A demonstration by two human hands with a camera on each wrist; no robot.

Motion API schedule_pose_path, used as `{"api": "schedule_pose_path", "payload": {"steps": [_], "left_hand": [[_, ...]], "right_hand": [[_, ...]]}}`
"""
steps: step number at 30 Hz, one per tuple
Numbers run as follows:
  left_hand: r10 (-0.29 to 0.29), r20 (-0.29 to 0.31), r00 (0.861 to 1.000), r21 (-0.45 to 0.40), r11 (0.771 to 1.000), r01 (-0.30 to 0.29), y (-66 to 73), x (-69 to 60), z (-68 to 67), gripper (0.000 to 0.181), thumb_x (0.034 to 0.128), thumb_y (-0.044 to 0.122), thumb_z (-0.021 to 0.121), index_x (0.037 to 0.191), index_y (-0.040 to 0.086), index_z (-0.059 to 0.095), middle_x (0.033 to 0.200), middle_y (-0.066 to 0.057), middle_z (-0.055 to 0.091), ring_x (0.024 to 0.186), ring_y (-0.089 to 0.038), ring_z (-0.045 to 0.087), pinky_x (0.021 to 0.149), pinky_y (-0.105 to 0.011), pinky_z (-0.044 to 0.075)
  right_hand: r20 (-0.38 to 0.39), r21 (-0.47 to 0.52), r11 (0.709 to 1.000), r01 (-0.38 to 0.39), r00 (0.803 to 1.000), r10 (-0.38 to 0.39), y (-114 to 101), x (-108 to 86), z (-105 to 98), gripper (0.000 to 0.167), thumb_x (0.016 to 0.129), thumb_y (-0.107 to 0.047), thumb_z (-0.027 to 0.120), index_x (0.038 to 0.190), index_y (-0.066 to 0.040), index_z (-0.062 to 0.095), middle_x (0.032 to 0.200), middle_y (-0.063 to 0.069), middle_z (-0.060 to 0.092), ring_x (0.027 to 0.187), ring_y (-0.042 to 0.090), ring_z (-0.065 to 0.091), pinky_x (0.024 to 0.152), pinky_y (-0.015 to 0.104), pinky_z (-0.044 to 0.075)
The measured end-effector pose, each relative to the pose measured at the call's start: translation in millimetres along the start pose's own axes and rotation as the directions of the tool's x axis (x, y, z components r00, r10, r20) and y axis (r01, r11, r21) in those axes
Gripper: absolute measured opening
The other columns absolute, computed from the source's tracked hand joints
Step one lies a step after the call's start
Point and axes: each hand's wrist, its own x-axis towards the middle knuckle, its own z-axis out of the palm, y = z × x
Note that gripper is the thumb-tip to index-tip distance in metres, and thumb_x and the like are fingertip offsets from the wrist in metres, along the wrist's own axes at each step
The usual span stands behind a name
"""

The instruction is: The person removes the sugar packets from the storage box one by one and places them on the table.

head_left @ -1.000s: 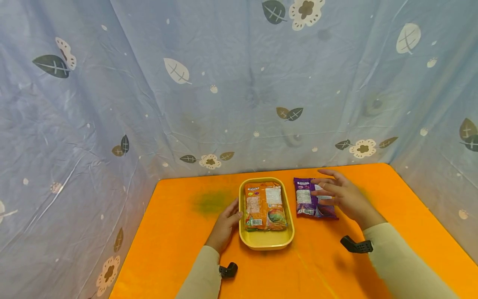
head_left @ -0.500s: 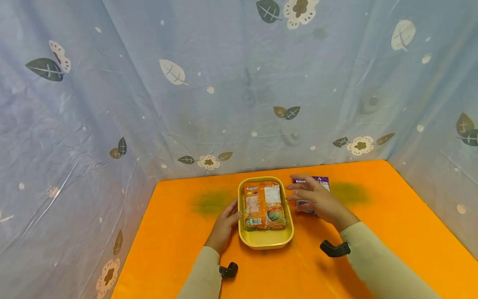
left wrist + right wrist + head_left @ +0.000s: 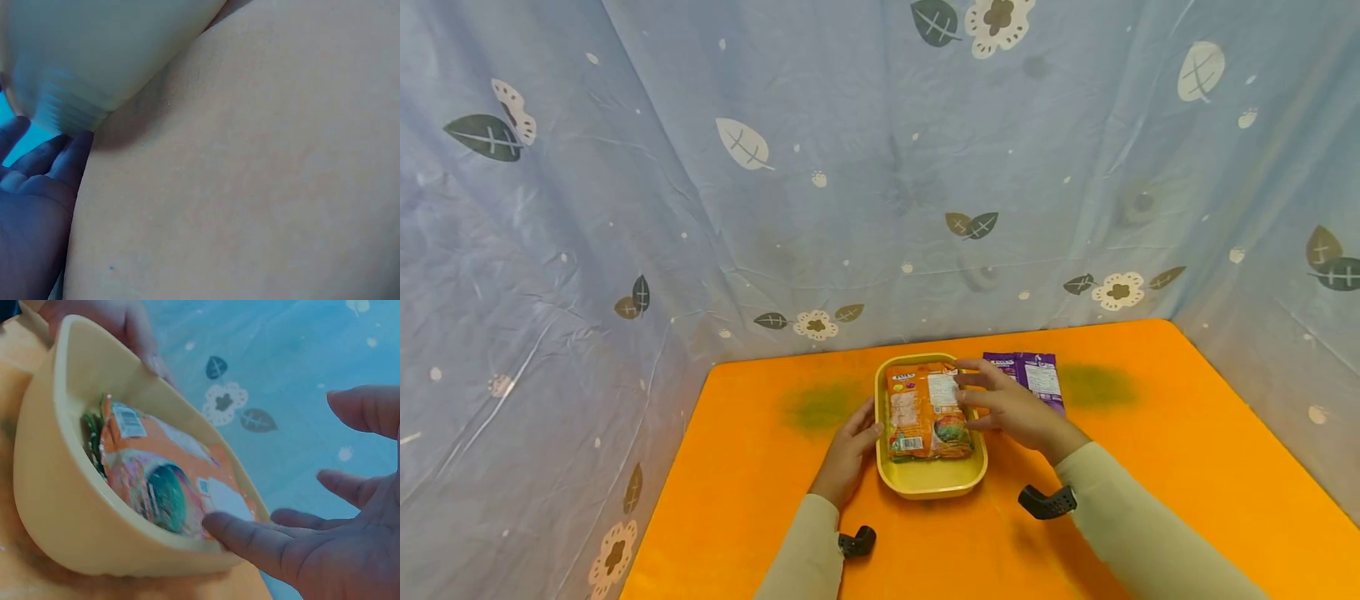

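Note:
A yellow tray (image 3: 931, 486) on the orange table holds an orange packet (image 3: 925, 412); green packaging shows beneath its edge in the right wrist view. The left hand (image 3: 845, 454) rests against the tray's left side, fingers relaxed; in the left wrist view its fingertips (image 3: 78, 140) touch the tray wall (image 3: 94, 56). Over the tray's right rim reaches the right hand (image 3: 1015, 410), fingers spread and holding nothing. In the right wrist view this hand (image 3: 331, 531) has one fingertip by the rim, beside the orange packet (image 3: 169, 469); contact is unclear.
A purple packet (image 3: 1043, 379) lies on the table right of the tray, partly behind the right hand. Blue patterned cloth (image 3: 850, 208) stands behind the orange table (image 3: 752, 500) and along both sides.
The right hand has moved left from over the purple packet to the tray's right rim, uncovering more of that packet. The left hand stays against the tray. The head view has shifted slightly.

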Motion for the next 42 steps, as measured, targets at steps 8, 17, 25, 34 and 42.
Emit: {"api": "schedule_pose_path", "payload": {"steps": [8, 17, 25, 34, 42], "left_hand": [[-0.007, -0.005, 1.000, -0.015, 1.000, 0.007, 0.0, 0.5, 0.3, 0.066, 0.1136, 0.020, 0.061, 0.173, 0.013, 0.034, 0.173, -0.015, 0.035, 0.154, -0.035, 0.039, 0.120, -0.045, 0.041], [-0.001, 0.005, 1.000, -0.024, 1.000, 0.001, -1.6, 1.6, 0.3, 0.066, 0.1138, 0.018, 0.060, 0.173, 0.013, 0.033, 0.173, -0.015, 0.035, 0.154, -0.034, 0.041, 0.120, -0.045, 0.042], [0.005, 0.000, 1.000, -0.022, 1.000, -0.005, -0.2, 1.8, 0.8, 0.066, 0.1136, 0.019, 0.060, 0.173, 0.012, 0.033, 0.173, -0.015, 0.036, 0.154, -0.034, 0.039, 0.122, -0.046, 0.039], [0.008, -0.001, 1.000, -0.024, 1.000, -0.008, -1.3, 0.7, -0.1, 0.064, 0.1141, 0.018, 0.059, 0.173, 0.012, 0.033, 0.173, -0.015, 0.035, 0.155, -0.034, 0.037, 0.121, -0.045, 0.040], [0.013, 0.000, 1.000, -0.034, 0.999, -0.013, -1.2, 0.4, 0.7, 0.064, 0.1138, 0.016, 0.058, 0.173, 0.012, 0.034, 0.173, -0.015, 0.036, 0.154, -0.034, 0.040, 0.119, -0.044, 0.042]], "right_hand": [[-0.001, -0.083, 0.996, -0.033, 0.999, 0.033, -4, 7.2, 17, 0.076, 0.110, -0.032, 0.068, 0.171, -0.012, 0.028, 0.175, 0.025, 0.018, 0.157, 0.053, 0.023, 0.115, 0.070, 0.039], [-0.077, -0.099, 0.995, -0.012, 0.997, 0.005, 4, 17.8, 45, 0.076, 0.109, -0.018, 0.065, 0.172, -0.006, 0.024, 0.179, 0.024, 0.003, 0.162, 0.051, 0.001, 0.125, 0.071, 0.010], [-0.178, -0.143, 0.989, -0.039, 0.984, 0.013, 10, 20.3, 52, 0.075, 0.108, -0.024, 0.066, 0.170, -0.005, 0.028, 0.177, 0.027, 0.005, 0.161, 0.050, 0.007, 0.123, 0.072, 0.019], [-0.168, -0.009, 1.000, -0.030, 0.985, 0.028, 16, 20.9, 48, 0.068, 0.111, -0.017, 0.064, 0.168, -0.003, 0.032, 0.175, 0.033, 0.010, 0.156, 0.049, 0.028, 0.121, 0.067, 0.031], [-0.125, 0.011, 1.000, 0.005, 0.992, -0.004, 20, 21.5, 46, 0.069, 0.107, -0.005, 0.068, 0.168, -0.009, 0.038, 0.162, 0.032, 0.032, 0.107, 0.036, 0.072, 0.096, 0.046, 0.061]]}}
